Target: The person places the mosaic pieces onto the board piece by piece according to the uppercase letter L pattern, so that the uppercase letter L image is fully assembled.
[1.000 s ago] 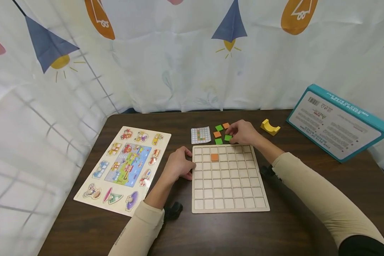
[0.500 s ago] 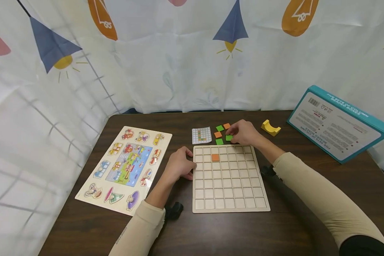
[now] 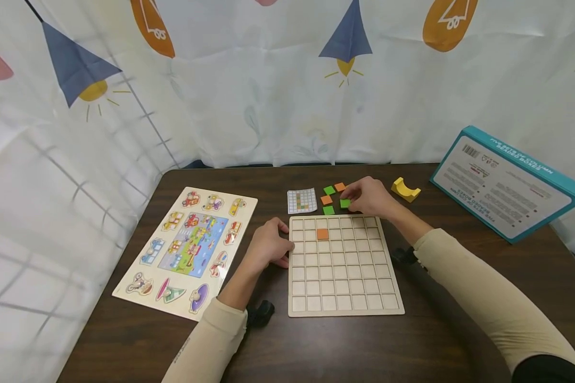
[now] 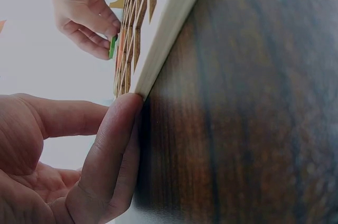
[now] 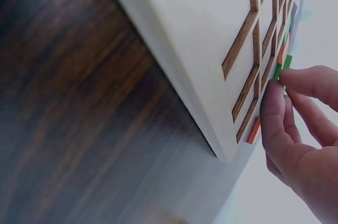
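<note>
A pale wooden grid board point(image 3: 345, 274) lies flat on the table, one orange tile point(image 3: 322, 234) in an upper cell. My left hand point(image 3: 268, 243) is at the board's left edge; in the left wrist view a fingertip point(image 4: 129, 105) presses against that edge. Beyond the far edge, my right hand point(image 3: 370, 197) pinches a green tile point(image 3: 345, 203) between thumb and fingertips. The right wrist view shows this green tile point(image 5: 287, 63) upright at the fingertips. Several loose tiles lie near it, among them a green one point(image 3: 328, 210) and an orange one point(image 3: 326, 200).
A small printed grid card point(image 3: 302, 201) lies behind the board. On the left is a vehicle picture puzzle point(image 3: 241, 205). A yellow curved block point(image 3: 405, 190) and a teal and white box point(image 3: 508, 183) stand at the right. A patterned curtain point(image 3: 268, 106) hangs behind the table point(image 3: 316, 351).
My right hand has shifted slightly right and away, with the green tile tilting and moving a little with it. My left hand stays at the board's edge.
</note>
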`<state>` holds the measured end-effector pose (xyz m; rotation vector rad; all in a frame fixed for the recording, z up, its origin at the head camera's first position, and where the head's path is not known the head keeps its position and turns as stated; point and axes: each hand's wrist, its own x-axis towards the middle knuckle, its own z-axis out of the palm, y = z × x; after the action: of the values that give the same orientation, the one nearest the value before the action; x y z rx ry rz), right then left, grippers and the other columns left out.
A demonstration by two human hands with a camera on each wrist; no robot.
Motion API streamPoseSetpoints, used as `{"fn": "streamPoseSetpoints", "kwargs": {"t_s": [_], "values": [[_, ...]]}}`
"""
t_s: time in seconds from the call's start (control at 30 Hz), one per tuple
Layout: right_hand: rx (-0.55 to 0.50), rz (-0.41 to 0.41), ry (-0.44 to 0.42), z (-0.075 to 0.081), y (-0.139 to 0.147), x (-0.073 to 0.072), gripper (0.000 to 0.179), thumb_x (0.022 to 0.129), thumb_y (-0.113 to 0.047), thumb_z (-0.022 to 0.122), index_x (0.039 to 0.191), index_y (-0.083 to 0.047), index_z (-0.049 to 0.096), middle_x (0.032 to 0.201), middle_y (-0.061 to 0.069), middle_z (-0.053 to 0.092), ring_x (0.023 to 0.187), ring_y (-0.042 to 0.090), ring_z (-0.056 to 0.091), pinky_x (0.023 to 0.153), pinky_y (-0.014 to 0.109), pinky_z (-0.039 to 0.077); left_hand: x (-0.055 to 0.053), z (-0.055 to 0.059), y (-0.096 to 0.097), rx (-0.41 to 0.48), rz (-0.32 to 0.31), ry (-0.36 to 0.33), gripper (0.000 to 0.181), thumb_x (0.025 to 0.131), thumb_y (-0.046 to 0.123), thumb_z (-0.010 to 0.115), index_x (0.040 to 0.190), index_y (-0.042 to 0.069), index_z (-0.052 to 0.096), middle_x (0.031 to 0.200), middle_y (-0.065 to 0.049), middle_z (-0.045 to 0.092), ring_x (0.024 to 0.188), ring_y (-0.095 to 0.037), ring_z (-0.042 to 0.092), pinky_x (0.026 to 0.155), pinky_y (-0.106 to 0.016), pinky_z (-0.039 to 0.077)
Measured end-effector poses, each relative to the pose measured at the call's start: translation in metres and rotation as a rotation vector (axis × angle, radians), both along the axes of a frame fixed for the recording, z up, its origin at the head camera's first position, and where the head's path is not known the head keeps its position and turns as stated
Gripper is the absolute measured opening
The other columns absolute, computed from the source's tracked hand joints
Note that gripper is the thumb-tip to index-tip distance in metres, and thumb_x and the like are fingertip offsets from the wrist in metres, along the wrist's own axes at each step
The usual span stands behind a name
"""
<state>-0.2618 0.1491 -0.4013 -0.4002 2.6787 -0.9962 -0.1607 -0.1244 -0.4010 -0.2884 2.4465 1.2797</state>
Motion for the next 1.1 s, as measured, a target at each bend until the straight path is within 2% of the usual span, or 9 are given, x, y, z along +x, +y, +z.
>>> {"fn": "streamPoseSetpoints", "kwargs": {"t_s": [0.33,0.8,1.1], "values": [[-0.037,-0.001,0.001,0.003,0.002,0.010,0.026,0.090,-0.001,0.073,0.114,-0.006,0.078,0.114,0.014,0.073,0.099,0.026,0.066,0.082,0.038,0.060,0.000,0.000,-0.001,-0.001,-0.001,-0.011,0.036,0.088,-0.001,0.070,0.122,0.002,0.057,0.091,-0.022,0.066,0.047,-0.019,0.069,0.048,-0.034,0.064],[-0.062,0.034,0.014,0.008,-0.004,0.030,0.027,0.087,-0.002,0.077,0.114,-0.006,0.078,0.097,0.008,0.074,0.091,0.022,0.066,0.078,0.034,0.057,-0.001,-0.001,-0.001,-0.004,0.004,-0.007,0.037,0.088,-0.001,0.070,0.122,0.002,0.057,0.094,-0.022,0.066,0.049,-0.021,0.070,0.047,-0.034,0.063],[-0.071,0.066,-0.003,0.006,-0.011,0.041,0.026,0.087,-0.003,0.078,0.112,-0.009,0.079,0.098,0.008,0.074,0.090,0.021,0.066,0.076,0.034,0.057,-0.002,-0.001,-0.001,0.004,0.003,-0.005,0.036,0.088,-0.001,0.070,0.122,0.002,0.057,0.091,-0.022,0.066,0.048,-0.021,0.070,0.048,-0.035,0.064]]}}
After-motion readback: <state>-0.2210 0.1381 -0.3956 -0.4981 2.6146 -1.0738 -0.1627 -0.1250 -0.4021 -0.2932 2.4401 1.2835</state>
